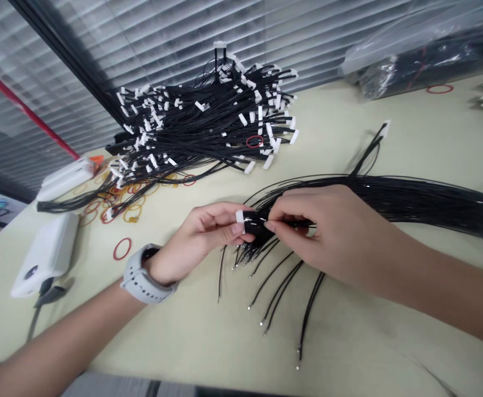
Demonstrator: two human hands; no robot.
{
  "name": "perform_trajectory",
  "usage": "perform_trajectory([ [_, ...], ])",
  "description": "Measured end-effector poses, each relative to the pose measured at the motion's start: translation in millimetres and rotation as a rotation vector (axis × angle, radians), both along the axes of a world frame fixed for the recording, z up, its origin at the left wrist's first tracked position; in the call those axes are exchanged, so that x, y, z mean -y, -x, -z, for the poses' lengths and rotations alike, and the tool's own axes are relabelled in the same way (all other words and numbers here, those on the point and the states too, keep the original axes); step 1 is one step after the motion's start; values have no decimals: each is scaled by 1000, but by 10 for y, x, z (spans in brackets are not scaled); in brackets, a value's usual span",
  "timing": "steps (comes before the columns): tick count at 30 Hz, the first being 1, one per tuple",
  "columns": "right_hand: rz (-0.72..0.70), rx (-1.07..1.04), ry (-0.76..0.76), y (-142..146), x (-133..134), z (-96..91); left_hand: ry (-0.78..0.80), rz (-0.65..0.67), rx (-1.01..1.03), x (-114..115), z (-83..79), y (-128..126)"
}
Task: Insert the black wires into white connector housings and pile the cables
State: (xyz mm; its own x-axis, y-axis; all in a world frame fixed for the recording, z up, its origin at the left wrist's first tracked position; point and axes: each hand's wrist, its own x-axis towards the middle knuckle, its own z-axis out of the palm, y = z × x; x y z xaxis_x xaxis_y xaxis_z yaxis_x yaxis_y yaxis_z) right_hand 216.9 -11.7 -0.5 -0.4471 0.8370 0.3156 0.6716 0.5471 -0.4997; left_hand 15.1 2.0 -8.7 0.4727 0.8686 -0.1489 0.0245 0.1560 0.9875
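Between the thumb and fingers of my left hand (208, 229) is a small white connector (240, 217) with black wires running out of its right side. My right hand (328, 226) is closed just to the right of it, thumb and forefinger pinching a thin black wire close to the connector. Under both hands lies a thick bundle of black wires (423, 204) that stretches off to the right. Loose wire ends with small metal terminals (262, 322) fan out below my hands. Whether the pinched wire's tip sits in the connector cannot be seen.
A large heap of black cables (208, 121) with white connectors lies at the back by the blinds. Rubber bands (132, 212) are scattered left of it. Two white boxes (47, 253) stand at the left, one with a cord. A plastic bag (415, 60) lies back right.
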Motion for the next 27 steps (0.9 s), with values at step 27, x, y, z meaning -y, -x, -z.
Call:
perform_trajectory([
  [27, -1, -42, 14, 20, 9, 22, -61, 22, -40, 42, -12, -43],
])
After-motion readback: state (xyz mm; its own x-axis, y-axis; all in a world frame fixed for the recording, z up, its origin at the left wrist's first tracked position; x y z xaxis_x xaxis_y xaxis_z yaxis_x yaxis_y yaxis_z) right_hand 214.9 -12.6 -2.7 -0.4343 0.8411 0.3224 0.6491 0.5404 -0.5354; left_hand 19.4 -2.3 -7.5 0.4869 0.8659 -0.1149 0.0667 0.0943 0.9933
